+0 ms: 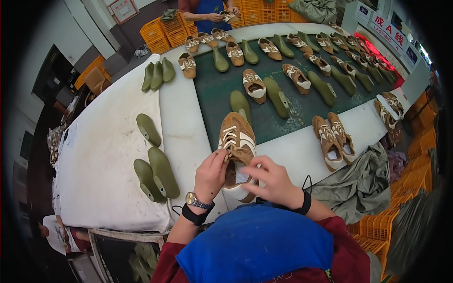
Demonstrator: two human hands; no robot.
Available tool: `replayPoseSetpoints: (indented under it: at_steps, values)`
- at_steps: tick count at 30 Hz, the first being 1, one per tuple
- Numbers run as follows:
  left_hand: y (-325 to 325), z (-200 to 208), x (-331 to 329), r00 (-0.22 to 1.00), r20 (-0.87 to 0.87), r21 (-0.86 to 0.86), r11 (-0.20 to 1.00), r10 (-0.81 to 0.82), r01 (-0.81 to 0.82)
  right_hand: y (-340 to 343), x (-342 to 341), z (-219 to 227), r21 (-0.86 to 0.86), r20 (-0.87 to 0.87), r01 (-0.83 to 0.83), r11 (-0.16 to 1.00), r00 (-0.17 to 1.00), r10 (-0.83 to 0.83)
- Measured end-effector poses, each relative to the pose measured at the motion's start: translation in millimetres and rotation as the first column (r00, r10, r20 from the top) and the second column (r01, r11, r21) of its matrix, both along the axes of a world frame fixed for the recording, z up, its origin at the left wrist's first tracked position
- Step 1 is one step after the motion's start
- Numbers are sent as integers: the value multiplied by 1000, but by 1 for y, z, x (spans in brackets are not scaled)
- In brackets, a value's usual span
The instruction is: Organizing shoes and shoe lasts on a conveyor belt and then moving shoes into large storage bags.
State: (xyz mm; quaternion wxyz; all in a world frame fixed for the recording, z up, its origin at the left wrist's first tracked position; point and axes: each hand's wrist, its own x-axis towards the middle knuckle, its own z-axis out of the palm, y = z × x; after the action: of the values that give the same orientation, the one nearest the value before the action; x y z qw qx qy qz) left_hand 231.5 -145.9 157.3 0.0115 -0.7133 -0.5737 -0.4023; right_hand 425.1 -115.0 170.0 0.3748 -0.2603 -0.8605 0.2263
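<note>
A brown sneaker (238,123) with white stripes and cream laces is in front of me, toe pointing away. My left hand (210,175) is closed on its left side, fingers pinching the tongue and lace edge by the opening. My right hand (274,181) hovers at the right of the opening, fingers bent and apart, slightly blurred. Inside the shoe a white striped lining (241,174) shows. Just beyond the toe lies a green shoe last (239,103), partly hidden by the sneaker.
Loose green lasts (163,173) lie left on the white tabletop (108,155). Sneakers and lasts stand in rows on the dark green belt (212,94). A sneaker pair (333,141) sits right, near grey cloth (358,184) and orange crates (377,226). A co-worker (207,12) handles a shoe opposite.
</note>
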Motion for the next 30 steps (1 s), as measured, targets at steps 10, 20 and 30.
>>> replayPoseSetpoints:
  at_steps: [10, 20, 30]
  values:
    - [0, -25, -36, 996, -44, -260, 962, 80, -89, 31, -38, -40, -300, 267, -294, 908, 887, 376]
    - [-77, -75, -172, 838, -257, -249, 805, 481, -538, 169, -129, -101, -202, 334, -82, 976, 931, 147]
    - [-76, -142, -192, 534, -335, -490, 340, 776, -803, 259, -151, -120, -27, 592, 285, 958, 777, -215]
